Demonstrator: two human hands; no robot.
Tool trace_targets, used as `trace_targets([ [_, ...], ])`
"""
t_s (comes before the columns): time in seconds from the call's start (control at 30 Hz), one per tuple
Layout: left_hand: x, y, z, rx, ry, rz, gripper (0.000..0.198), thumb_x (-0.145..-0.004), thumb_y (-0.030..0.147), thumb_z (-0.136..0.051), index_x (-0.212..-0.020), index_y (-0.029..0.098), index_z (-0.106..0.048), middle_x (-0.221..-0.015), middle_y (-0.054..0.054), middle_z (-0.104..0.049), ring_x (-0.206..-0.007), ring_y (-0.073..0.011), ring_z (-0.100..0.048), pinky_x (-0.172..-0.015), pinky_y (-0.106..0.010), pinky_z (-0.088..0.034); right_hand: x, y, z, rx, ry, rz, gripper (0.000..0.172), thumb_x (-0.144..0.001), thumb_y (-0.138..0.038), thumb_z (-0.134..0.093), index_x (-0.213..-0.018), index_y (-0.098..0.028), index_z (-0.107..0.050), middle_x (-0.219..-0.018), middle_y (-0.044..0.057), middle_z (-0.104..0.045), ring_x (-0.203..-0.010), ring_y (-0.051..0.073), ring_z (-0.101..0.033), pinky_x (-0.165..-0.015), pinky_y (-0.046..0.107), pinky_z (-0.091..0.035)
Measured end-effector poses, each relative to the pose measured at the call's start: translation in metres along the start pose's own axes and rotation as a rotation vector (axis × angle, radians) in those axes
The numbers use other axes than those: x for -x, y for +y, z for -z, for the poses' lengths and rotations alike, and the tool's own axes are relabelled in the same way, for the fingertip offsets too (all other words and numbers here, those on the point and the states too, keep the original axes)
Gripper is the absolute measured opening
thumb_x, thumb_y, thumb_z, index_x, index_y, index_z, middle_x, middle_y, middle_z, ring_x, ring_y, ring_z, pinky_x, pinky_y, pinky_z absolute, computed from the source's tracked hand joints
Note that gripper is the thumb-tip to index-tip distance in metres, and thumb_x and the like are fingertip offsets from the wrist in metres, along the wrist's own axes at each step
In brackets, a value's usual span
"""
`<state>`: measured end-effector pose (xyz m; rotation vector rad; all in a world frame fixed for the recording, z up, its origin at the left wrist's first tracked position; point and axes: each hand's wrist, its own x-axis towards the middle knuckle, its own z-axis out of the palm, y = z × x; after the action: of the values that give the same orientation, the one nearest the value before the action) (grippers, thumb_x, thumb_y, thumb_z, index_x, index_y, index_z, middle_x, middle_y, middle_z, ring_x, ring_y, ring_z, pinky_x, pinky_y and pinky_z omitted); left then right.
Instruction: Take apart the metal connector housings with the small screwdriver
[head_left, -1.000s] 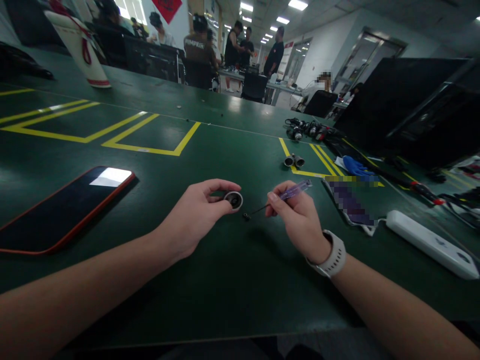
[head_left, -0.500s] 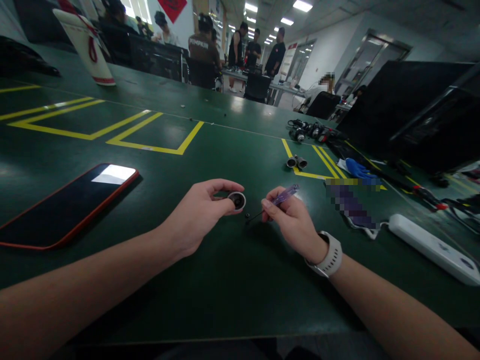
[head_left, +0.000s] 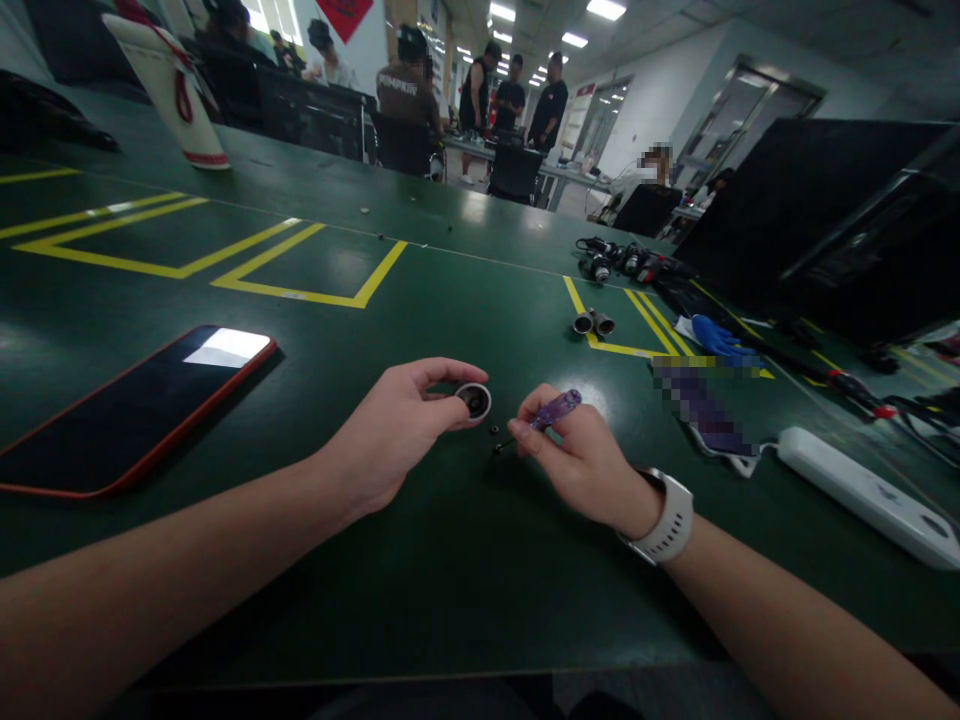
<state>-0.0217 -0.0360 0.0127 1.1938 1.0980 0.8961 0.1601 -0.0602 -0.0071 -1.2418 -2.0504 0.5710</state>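
Between thumb and fingers, my left hand [head_left: 401, 425] pinches a small round metal cup-like part [head_left: 474, 401], its open end tilted toward me. My right hand [head_left: 574, 450] is closed on a screwdriver [head_left: 556, 409] with a clear purple handle. The thin shaft slopes down and left, its tip at a tiny dark piece [head_left: 498, 449] on the table, perhaps a screw. Just above that lies another tiny dark piece [head_left: 494, 430], too small to name. The two hands are apart, with these bits between them.
On the green table [head_left: 360, 600], a phone with a red edge [head_left: 142, 410] lies left. Two joined metal cylinders [head_left: 592, 323] stand beyond my right hand. A second phone [head_left: 701, 410], a white power strip [head_left: 862, 495] and a blue glove-like item [head_left: 716, 337] are right. People sit and stand farther back.
My right hand has shifted slightly down, and the screwdriver's handle has swung left and lower. Its tip now meets the lower tiny piece. My left hand holds the metal part in place.
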Motion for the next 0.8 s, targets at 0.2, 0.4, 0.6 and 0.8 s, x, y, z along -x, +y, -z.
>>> trace_targets([
  [0.2,-0.002,0.000,-0.002,0.024,0.026,0.010,0.028,-0.066,0.011,-0.063,-0.094,0.015,-0.065,-0.097,-0.005,-0.068,-0.092,-0.0178,-0.064,-0.085,-0.030,-0.052,-0.008,0.017,-0.010,-0.531,0.082,-0.291,0.014,-0.083,-0.030,-0.054,-0.077,-0.019,-0.048,-0.055,-0.004,-0.056,-0.053,0.012,-0.055,-0.054,0.025,-0.041],
  [0.4,-0.003,0.000,-0.002,0.038,0.040,0.003,0.026,-0.067,0.011,-0.063,-0.093,0.014,-0.063,-0.096,-0.005,-0.067,-0.088,-0.0172,-0.065,-0.082,-0.030,-0.053,-0.010,0.010,-0.009,-1.036,0.238,-0.326,0.011,-0.083,-0.027,-0.056,-0.078,-0.019,-0.050,-0.059,-0.004,-0.062,-0.055,0.010,-0.057,-0.054,0.022,-0.044],
  [0.6,-0.003,-0.003,-0.001,-0.053,0.014,-0.049,0.024,-0.068,0.014,-0.064,-0.092,0.015,-0.063,-0.095,-0.004,-0.068,-0.088,-0.0168,-0.064,-0.081,-0.031,-0.052,0.005,-0.003,-0.010,-0.679,0.317,0.114,0.005,-0.087,-0.018,-0.052,-0.090,-0.021,-0.056,-0.077,0.000,-0.066,-0.074,0.013,-0.064,-0.069,0.029,-0.050],
  [0.8,-0.001,-0.006,-0.002,-0.139,0.006,-0.155,0.022,-0.069,0.017,-0.064,-0.092,0.016,-0.064,-0.090,-0.003,-0.070,-0.087,-0.0175,-0.065,-0.084,-0.034,-0.050,0.011,-0.012,-0.005,-0.039,0.235,0.415,0.009,-0.086,-0.012,-0.051,-0.090,-0.017,-0.057,-0.080,0.005,-0.066,-0.079,0.016,-0.062,-0.071,0.033,-0.049],
])
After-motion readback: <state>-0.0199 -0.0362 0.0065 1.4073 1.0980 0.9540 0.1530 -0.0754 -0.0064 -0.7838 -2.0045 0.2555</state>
